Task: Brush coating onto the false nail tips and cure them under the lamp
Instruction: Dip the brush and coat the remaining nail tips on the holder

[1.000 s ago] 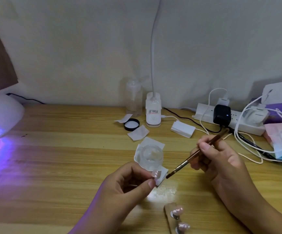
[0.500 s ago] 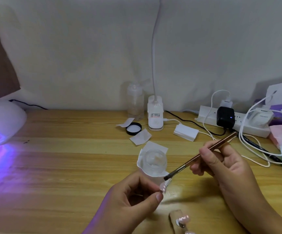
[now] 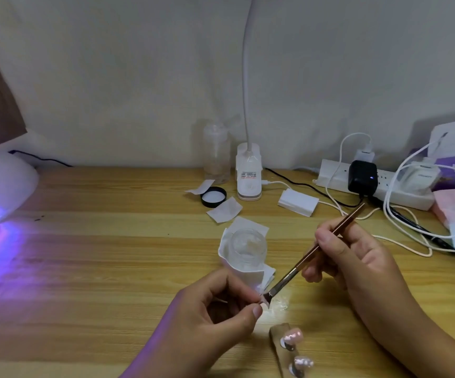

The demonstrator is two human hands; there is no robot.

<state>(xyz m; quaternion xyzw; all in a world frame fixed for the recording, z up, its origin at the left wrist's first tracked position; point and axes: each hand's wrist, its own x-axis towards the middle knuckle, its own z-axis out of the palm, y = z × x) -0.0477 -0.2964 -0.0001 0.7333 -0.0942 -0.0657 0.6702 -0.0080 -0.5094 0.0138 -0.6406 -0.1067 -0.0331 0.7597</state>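
**While the left hand (image 3: 215,317) pinches a nail tip (image 3: 265,302), the brush (image 3: 313,252) meets it**

As we look down at our own hands, the left one holds a small false nail tip between thumb and forefinger, with the other fingers curled beneath. Our right hand (image 3: 357,260) grips a copper-coloured brush like a pen. The handle slants up and away past the knuckles, and the dark bristles touch the tip right at the left fingertips.

Just beyond the left fingertips stands a clear jar (image 3: 248,245) wrapped in white paper (image 3: 237,271). Nearer to us, between the two wrists, lies a strip (image 3: 276,339) carrying two more pinkish tips (image 3: 293,336). Far out to the left of the left hand, the curing lamp (image 3: 0,186) glows purple and spills its light across the wooden table (image 3: 98,268).

Beyond the jar we see a black lid (image 3: 213,196) lying open side up, some paper squares (image 3: 224,210) and the white base of a desk lamp (image 3: 249,177). Its label carries red and dark print too small for us to read. A clear bottle (image 3: 217,154) stands just beside that base. Beyond the right hand, a white power strip (image 3: 335,178) holds a black adapter (image 3: 362,178) showing a blue light. It also holds a white charger (image 3: 422,174) whose grey lettering we cannot make out.
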